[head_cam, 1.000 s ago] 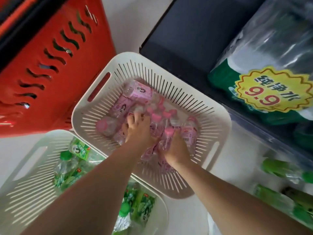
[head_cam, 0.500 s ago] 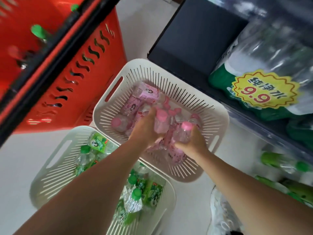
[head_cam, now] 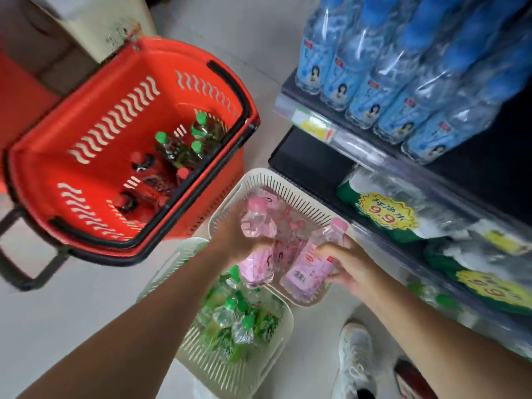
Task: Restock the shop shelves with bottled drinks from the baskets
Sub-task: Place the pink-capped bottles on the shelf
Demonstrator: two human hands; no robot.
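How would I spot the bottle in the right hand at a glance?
Find the big red basket; beside it sits a cream basket of pink bottles. The right hand grips the bottle over its near rim, the only one showing a barcode.

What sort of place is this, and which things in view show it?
Most likely a small shop: blue bottles lined on a shelf, yellow 9.9 price tags, and a red shopping basket.

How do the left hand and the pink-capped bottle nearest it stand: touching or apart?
Touching. Head view: left hand grips the pink-capped bottle round its middle.
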